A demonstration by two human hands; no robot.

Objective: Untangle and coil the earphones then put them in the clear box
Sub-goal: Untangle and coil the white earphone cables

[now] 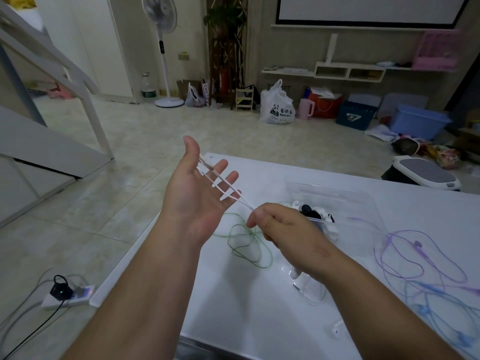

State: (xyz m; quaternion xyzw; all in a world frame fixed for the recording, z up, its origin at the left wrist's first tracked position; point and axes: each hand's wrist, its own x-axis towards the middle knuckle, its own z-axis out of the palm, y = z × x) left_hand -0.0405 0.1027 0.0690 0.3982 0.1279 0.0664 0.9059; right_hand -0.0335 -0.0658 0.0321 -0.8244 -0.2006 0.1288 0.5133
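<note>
Head view, looking down over a white table [233, 302]. The left hand [197, 188] is raised palm-up with its fingers straight and spread. A white earphone cord [220, 181] runs in a few strands across those fingers, its plug end poking out near the forefinger at twelve o'clock of the palm. The right hand [280, 227], just at four o'clock from the left, has its fingers curled, and thumb and forefinger pinch the same cord where the strands meet — the stretch between the two hands looks taut.

The clear box [348, 198] sits on the table at two o'clock from the right hand, with black and white bundles [311, 214] inside it. A loose green cord [246, 242] lies tangled on the table below and between the hands. Off at three to four o'clock, purple earphones [415, 255] and blue earphones [428, 294] sprawl in loops. Down on the floor at eight o'clock lies a power strip [70, 294].
</note>
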